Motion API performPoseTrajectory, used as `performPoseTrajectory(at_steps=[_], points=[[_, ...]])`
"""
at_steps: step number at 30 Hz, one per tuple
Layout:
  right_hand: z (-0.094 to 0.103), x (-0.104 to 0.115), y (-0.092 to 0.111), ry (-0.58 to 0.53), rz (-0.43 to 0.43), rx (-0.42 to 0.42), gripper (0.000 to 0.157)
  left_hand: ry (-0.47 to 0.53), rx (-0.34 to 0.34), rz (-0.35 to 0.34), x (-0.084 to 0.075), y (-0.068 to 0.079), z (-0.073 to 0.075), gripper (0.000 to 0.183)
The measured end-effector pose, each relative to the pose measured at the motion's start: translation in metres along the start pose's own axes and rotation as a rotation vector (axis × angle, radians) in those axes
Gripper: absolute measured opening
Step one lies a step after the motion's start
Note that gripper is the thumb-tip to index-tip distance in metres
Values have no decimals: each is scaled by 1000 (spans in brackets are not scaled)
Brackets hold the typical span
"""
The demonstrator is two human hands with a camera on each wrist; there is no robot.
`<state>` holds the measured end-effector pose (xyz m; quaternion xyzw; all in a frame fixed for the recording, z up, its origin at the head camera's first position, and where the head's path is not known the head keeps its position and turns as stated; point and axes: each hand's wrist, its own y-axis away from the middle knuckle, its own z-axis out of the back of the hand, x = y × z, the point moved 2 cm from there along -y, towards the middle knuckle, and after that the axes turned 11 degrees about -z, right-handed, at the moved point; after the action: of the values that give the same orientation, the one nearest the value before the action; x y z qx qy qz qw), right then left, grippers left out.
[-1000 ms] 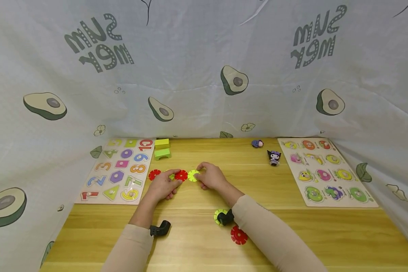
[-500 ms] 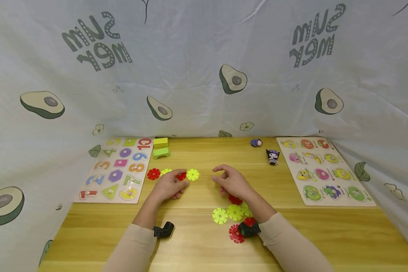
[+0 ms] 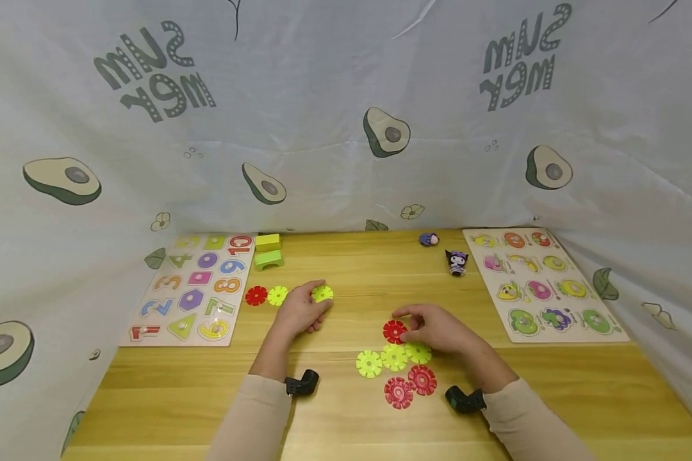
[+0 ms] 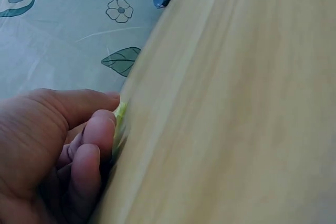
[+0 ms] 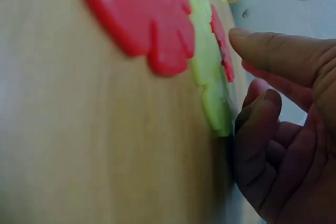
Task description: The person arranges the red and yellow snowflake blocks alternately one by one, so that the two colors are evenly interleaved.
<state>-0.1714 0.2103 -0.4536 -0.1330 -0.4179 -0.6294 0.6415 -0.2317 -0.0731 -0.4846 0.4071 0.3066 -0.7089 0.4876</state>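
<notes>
My left hand is at the right end of a row of notched plastic discs, its thumb and index finger at opposite edges of a yellow-green disc. In the left wrist view that disc shows only as a thin strip beyond the fingers. A red disc and another yellow-green disc lie left of the hand, which nearly hides a second red one. My right hand reaches a red disc, index finger at its far edge and thumb overlapping its right side; thumb and index stay apart.
Near the right hand lie several yellow-green discs and two red discs. A number puzzle board stands left, beside green blocks. A fruit puzzle board lies right, near a small figurine and a blue toy.
My right hand let go of the yellow-green disc in the row and moved right and nearer to the red disc. My left hand slid right along the row from the red disc to the yellow-green one.
</notes>
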Motion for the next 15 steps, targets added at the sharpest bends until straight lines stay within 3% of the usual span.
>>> performPoseTrajectory(at_steps=[7,15], points=[[-3,-2,1,73,-20,2,39,-8,-14,7,-1,1,0,53],[-4,-2,-2,66,-35,10,33,-27,-19,23,-3,1,0,51]])
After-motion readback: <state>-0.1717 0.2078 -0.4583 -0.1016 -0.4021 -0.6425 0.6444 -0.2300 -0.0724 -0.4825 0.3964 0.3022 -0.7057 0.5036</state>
